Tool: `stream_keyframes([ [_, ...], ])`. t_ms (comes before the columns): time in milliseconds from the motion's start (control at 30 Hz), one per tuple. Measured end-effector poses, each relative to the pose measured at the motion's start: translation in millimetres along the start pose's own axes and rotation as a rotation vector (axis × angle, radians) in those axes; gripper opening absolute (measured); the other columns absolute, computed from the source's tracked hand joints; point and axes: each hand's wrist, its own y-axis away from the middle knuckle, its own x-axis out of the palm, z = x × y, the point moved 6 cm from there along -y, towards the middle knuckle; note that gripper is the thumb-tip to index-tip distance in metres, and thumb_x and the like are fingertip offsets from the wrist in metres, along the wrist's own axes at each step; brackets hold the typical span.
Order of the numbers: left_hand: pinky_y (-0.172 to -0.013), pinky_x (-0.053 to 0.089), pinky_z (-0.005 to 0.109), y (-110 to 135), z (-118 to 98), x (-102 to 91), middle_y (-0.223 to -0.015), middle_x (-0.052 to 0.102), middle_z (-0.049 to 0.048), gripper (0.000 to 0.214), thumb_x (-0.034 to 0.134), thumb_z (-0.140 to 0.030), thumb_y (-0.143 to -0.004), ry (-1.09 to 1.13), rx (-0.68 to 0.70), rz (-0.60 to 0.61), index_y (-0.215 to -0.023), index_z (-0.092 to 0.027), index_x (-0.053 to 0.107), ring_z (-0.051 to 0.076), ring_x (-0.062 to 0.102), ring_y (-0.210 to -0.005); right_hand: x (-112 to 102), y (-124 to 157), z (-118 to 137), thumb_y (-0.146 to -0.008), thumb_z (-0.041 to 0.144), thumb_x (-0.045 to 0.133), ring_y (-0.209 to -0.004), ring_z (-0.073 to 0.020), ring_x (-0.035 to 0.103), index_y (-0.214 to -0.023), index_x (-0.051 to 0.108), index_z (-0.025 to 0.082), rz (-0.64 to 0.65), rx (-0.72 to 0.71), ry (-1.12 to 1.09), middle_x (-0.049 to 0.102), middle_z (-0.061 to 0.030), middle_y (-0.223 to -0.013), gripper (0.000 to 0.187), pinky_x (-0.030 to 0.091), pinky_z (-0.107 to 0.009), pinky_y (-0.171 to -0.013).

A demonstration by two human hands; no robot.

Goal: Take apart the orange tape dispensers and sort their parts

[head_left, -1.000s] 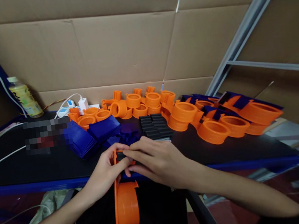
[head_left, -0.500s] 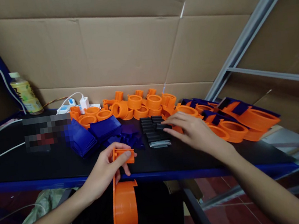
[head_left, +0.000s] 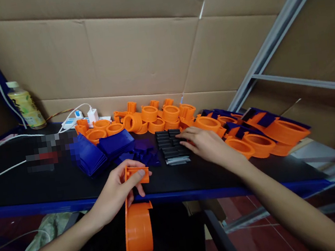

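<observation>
My left hand [head_left: 128, 181] is closed around the narrow upper end of an orange plastic ring holder [head_left: 140, 229], whose wide round ring hangs down in front of the table edge. At the middle of the table, my right hand [head_left: 202, 141] reaches over the stacked black strips [head_left: 168, 152]. Its thumb and index finger pinch one small black block at the right side of the stack; the fingers partly hide it. Pale grey edges show at the front of that stack. Blue flat pieces [head_left: 117, 144] lie in piles to the left of it.
Several orange ring holders [head_left: 170, 112] are heaped along the cardboard wall [head_left: 145, 54]. More, with blue plates attached [head_left: 259, 143], lie at the right. A drink bottle [head_left: 27, 107] and a power strip with a white charger [head_left: 92, 115] stand at the back left.
My right hand has shifted slightly left and lower onto the black stack, bringing the black block closer against it. My left hand keeps its hold on the orange ring holder.
</observation>
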Motion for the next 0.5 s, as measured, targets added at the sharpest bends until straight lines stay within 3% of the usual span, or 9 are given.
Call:
stream_keyframes([
  [100, -0.04, 0.038, 0.016, 0.0, 1.7, -2.5, -0.084, 0.073, 0.0076, 0.035, 0.066, -0.044, -0.09, 0.058, -0.011, -0.023, -0.112, -0.018, 0.063, 0.011, 0.061, -0.057, -13.3, 4.1, 9.2, -0.101, 0.032, 0.048, -0.107, -0.0256, 0.067, -0.116, 0.071, 0.018, -0.059, 0.043, -0.135, 0.071, -0.0102, -0.116, 0.03, 0.052, -0.042, -0.094],
  [200, -0.043, 0.042, 0.018, 2.0, -1.3, 0.1, -0.095, 0.073, 0.0102, 0.033, 0.066, -0.041, -0.09, 0.241, 0.016, -0.08, -0.112, -0.017, 0.063, 0.013, 0.063, -0.061, -31.8, 18.6, 43.6, -0.101, 0.038, 0.05, -0.102, -0.0205, 0.068, -0.123, 0.068, 0.023, -0.037, 0.012, -0.403, 0.071, -0.0075, -0.116, 0.032, 0.053, -0.035, -0.091],
  [267, -0.051, 0.049, 0.022, 5.3, -4.7, 6.1, -0.104, 0.073, 0.0112, 0.031, 0.065, -0.039, -0.091, 0.374, 0.054, -0.122, -0.112, -0.017, 0.063, 0.012, 0.063, -0.063, -40.5, 33.1, 80.5, -0.095, 0.048, 0.059, -0.103, -0.0194, 0.068, -0.139, 0.057, 0.026, 0.076, -0.039, -0.564, 0.068, -0.0066, -0.124, 0.048, 0.055, -0.033, -0.089],
  [367, -0.07, 0.057, 0.028, 11.9, -7.4, 18.6, -0.11, 0.072, 0.0107, 0.029, 0.064, -0.04, -0.093, 0.484, 0.092, -0.149, -0.11, -0.016, 0.065, 0.013, 0.066, -0.071, -46.9, 54.2, 134.0, -0.078, 0.06, 0.074, -0.123, -0.0252, 0.06, -0.155, 0.034, 0.028, 0.265, -0.089, -0.677, 0.054, -0.0086, -0.146, 0.092, 0.051, -0.037, -0.1],
  [433, -0.082, 0.058, 0.032, 15.0, -7.4, 23.8, -0.117, 0.071, 0.0106, 0.03, 0.062, -0.041, -0.094, 0.517, 0.117, -0.153, -0.113, -0.018, 0.065, 0.017, 0.069, -0.086, -50.9, 62.4, 151.6, -0.075, 0.058, 0.078, -0.128, -0.0255, 0.057, -0.155, 0.031, 0.03, 0.306, -0.078, -0.702, 0.051, -0.0071, -0.149, 0.097, 0.048, -0.037, -0.104],
  [500, -0.094, 0.055, 0.038, 15.0, -8.0, 24.8, -0.131, 0.066, 0.011, 0.035, 0.059, -0.045, -0.095, 0.552, 0.174, -0.124, -0.122, -0.022, 0.063, 0.024, 0.066, -0.11, -60.5, 65.2, 147.2, -0.075, 0.053, 0.079, -0.125, -0.0242, 0.059, -0.152, 0.034, 0.033, 0.254, -0.045, -0.688, 0.055, -0.0047, -0.145, 0.092, 0.049, -0.035, -0.104],
])
